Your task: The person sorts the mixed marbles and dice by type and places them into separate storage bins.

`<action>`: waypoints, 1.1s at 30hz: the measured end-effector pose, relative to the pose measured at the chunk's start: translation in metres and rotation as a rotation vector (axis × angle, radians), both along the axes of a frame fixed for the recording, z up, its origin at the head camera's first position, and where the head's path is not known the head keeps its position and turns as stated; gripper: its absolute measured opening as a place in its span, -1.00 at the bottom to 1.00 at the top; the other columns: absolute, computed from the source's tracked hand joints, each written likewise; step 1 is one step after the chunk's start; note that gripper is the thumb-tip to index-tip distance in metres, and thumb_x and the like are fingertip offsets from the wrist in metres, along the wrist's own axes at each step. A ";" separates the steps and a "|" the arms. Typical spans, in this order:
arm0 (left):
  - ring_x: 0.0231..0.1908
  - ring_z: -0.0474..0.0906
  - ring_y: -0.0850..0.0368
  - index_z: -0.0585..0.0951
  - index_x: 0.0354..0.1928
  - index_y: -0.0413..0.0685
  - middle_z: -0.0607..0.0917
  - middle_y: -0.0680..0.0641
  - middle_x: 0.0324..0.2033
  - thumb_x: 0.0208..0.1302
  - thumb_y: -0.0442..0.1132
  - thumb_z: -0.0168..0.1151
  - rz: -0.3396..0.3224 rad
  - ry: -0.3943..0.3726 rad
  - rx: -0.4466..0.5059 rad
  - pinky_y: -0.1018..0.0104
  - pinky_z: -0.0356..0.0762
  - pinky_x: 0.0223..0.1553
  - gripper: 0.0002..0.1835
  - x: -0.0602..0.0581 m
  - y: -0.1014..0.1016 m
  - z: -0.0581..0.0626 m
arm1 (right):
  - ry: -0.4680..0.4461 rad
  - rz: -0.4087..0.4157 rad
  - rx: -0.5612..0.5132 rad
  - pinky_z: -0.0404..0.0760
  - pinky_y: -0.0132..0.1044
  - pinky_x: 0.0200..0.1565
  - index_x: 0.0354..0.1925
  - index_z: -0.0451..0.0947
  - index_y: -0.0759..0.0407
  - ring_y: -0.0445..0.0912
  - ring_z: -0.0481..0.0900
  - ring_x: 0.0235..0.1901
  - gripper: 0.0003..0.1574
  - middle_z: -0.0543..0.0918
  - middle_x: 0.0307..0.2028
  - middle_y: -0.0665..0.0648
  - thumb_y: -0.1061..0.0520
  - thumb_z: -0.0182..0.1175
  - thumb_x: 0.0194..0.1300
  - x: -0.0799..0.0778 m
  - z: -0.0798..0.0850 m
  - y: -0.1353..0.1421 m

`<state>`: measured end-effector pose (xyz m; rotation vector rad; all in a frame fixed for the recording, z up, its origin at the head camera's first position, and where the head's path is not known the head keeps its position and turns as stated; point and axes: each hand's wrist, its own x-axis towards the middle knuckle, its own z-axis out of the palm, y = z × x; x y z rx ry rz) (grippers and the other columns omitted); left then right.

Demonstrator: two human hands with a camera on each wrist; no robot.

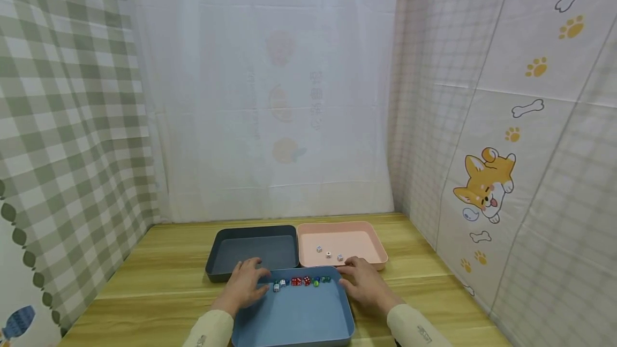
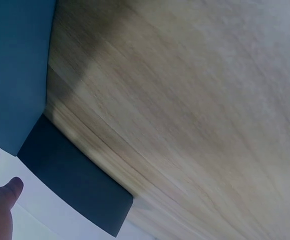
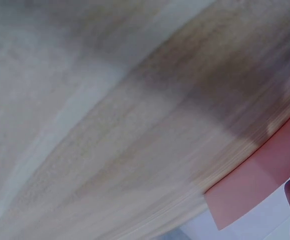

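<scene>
In the head view, my left hand [image 1: 245, 286] hovers at the upper left corner of the blue tray [image 1: 299, 315], its fingers relaxed and nothing visibly held. Right of its fingertips, white dice [image 1: 277, 286] lie at the tray's far side. Farther along the same row are red dice [image 1: 296, 281] and small green and blue pieces [image 1: 316, 282], too small to make out fully. My right hand [image 1: 365, 284] is at the tray's upper right corner, fingers loosely bent; whether it touches the rim, I cannot tell. Each wrist view catches only part of its hand.
Behind the blue tray stand a dark tray [image 1: 255, 250] on the left and a pink tray [image 1: 343, 234] on the right. Three pale dice [image 1: 328, 255] lie in the pink one. The wooden table [image 1: 159, 283] is enclosed by a checked curtain [image 1: 72, 122] and white cloths.
</scene>
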<state>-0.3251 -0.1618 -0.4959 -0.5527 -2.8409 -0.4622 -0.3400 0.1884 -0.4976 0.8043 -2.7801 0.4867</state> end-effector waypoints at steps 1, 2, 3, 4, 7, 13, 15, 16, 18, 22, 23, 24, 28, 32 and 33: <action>0.22 0.39 -0.31 0.72 -0.15 0.06 0.51 -0.28 0.16 0.14 -0.13 0.47 -0.003 -0.001 -0.002 -0.38 0.15 0.27 -0.77 0.000 0.000 0.000 | -0.007 -0.001 0.001 0.47 0.09 0.12 0.12 0.66 0.11 0.07 0.46 0.07 -0.58 0.52 0.08 0.17 -0.02 0.21 0.38 0.000 0.000 0.000; 0.22 0.38 -0.31 0.72 -0.17 0.06 0.51 -0.28 0.16 0.14 -0.14 0.47 -0.009 0.000 -0.005 -0.39 0.15 0.26 -0.79 -0.001 0.001 0.000 | -0.013 0.000 -0.003 0.47 0.09 0.12 0.12 0.66 0.11 0.06 0.45 0.07 -0.58 0.52 0.08 0.16 -0.03 0.21 0.38 0.000 0.001 0.000; 0.23 0.38 -0.31 0.72 -0.18 0.06 0.51 -0.28 0.16 0.15 -0.15 0.46 -0.014 -0.003 -0.010 -0.39 0.15 0.26 -0.80 -0.001 0.001 0.000 | -0.022 0.001 -0.007 0.47 0.09 0.12 0.13 0.66 0.11 0.06 0.45 0.08 -0.57 0.51 0.08 0.17 -0.02 0.21 0.39 0.001 0.001 0.000; 0.23 0.38 -0.31 0.73 -0.18 0.06 0.51 -0.28 0.16 0.15 -0.16 0.46 -0.017 -0.005 -0.014 -0.39 0.14 0.27 -0.81 -0.002 0.001 0.000 | -0.026 0.001 -0.007 0.47 0.09 0.12 0.13 0.66 0.11 0.06 0.44 0.08 -0.57 0.51 0.09 0.16 -0.03 0.21 0.39 0.000 0.001 0.000; 0.23 0.37 -0.31 0.73 -0.19 0.08 0.50 -0.27 0.17 0.16 -0.16 0.45 -0.026 -0.011 -0.032 -0.39 0.15 0.27 -0.83 -0.004 0.001 -0.002 | -0.027 0.011 -0.011 0.47 0.09 0.12 0.13 0.65 0.12 0.06 0.44 0.09 -0.57 0.51 0.09 0.18 -0.02 0.21 0.39 0.000 0.000 0.000; 0.25 0.35 -0.31 0.75 -0.20 0.09 0.50 -0.27 0.19 0.16 -0.16 0.45 -0.039 -0.016 -0.049 -0.39 0.15 0.27 -0.84 -0.008 0.001 -0.004 | -0.023 0.015 -0.015 0.47 0.07 0.11 0.13 0.66 0.13 0.03 0.43 0.07 -0.57 0.51 0.07 0.14 -0.02 0.22 0.39 0.000 0.001 -0.001; 0.25 0.35 -0.31 0.76 -0.20 0.08 0.50 -0.27 0.19 0.16 -0.17 0.45 -0.049 -0.013 -0.055 -0.39 0.15 0.26 -0.84 -0.010 0.002 -0.005 | -0.031 0.008 -0.018 0.47 0.07 0.12 0.13 0.66 0.12 0.02 0.43 0.07 -0.57 0.51 0.07 0.12 -0.04 0.22 0.39 0.000 0.001 -0.001; 0.25 0.35 -0.31 0.76 -0.20 0.08 0.50 -0.27 0.19 0.15 -0.17 0.46 -0.055 -0.011 -0.057 -0.40 0.15 0.26 -0.84 -0.011 0.002 -0.005 | -0.034 0.008 -0.022 0.48 0.07 0.11 0.12 0.66 0.12 0.02 0.43 0.07 -0.57 0.51 0.07 0.13 -0.03 0.22 0.39 0.000 0.002 0.000; 0.26 0.35 -0.30 0.77 -0.20 0.08 0.51 -0.26 0.19 0.15 -0.18 0.45 -0.066 -0.012 -0.064 -0.40 0.15 0.26 -0.84 -0.012 0.003 -0.005 | -0.042 0.007 -0.026 0.47 0.08 0.11 0.13 0.66 0.13 0.03 0.43 0.07 -0.57 0.51 0.08 0.13 -0.03 0.22 0.39 0.000 0.002 0.000; 0.27 0.33 -0.27 0.77 -0.17 0.10 0.50 -0.25 0.20 0.15 -0.21 0.46 -0.087 -0.019 -0.088 -0.42 0.15 0.25 -0.81 -0.015 0.006 -0.004 | -0.037 0.020 -0.030 0.47 0.10 0.10 0.14 0.65 0.14 0.05 0.43 0.06 -0.56 0.51 0.08 0.18 -0.03 0.21 0.40 -0.001 0.001 0.002; 0.28 0.33 -0.27 0.78 -0.17 0.11 0.50 -0.25 0.21 0.14 -0.21 0.46 -0.088 -0.022 -0.095 -0.42 0.15 0.25 -0.81 -0.016 0.007 -0.005 | -0.035 0.022 -0.029 0.47 0.10 0.10 0.14 0.65 0.14 0.05 0.44 0.06 -0.55 0.51 0.08 0.18 -0.04 0.21 0.40 -0.001 0.001 0.002; 0.28 0.33 -0.27 0.78 -0.17 0.12 0.51 -0.25 0.21 0.14 -0.22 0.46 -0.089 -0.023 -0.101 -0.42 0.15 0.25 -0.80 -0.016 0.007 -0.005 | -0.031 0.025 -0.031 0.47 0.11 0.10 0.14 0.65 0.14 0.05 0.44 0.06 -0.55 0.51 0.08 0.19 -0.04 0.21 0.40 -0.001 0.001 0.002; 0.28 0.34 -0.27 0.78 -0.19 0.14 0.51 -0.25 0.20 0.11 -0.23 0.48 -0.086 -0.024 -0.111 -0.42 0.16 0.25 -0.81 -0.018 0.009 -0.007 | -0.021 0.032 -0.036 0.47 0.11 0.09 0.14 0.65 0.15 0.05 0.44 0.05 -0.54 0.52 0.07 0.19 -0.05 0.22 0.39 0.000 -0.001 0.002; 0.28 0.33 -0.27 0.77 -0.25 0.14 0.52 -0.25 0.19 0.10 -0.23 0.49 -0.073 -0.030 -0.098 -0.41 0.14 0.26 -0.84 -0.020 0.008 -0.009 | -0.016 0.027 -0.036 0.47 0.10 0.10 0.14 0.65 0.14 0.05 0.44 0.06 -0.54 0.52 0.07 0.18 -0.04 0.22 0.39 0.000 -0.001 0.002; 0.28 0.33 -0.27 0.77 -0.26 0.15 0.52 -0.25 0.19 0.10 -0.23 0.49 -0.070 -0.031 -0.092 -0.41 0.13 0.26 -0.85 -0.021 0.008 -0.009 | -0.016 0.024 -0.039 0.47 0.11 0.10 0.14 0.65 0.14 0.05 0.44 0.06 -0.55 0.52 0.07 0.18 -0.04 0.22 0.39 0.000 -0.001 0.002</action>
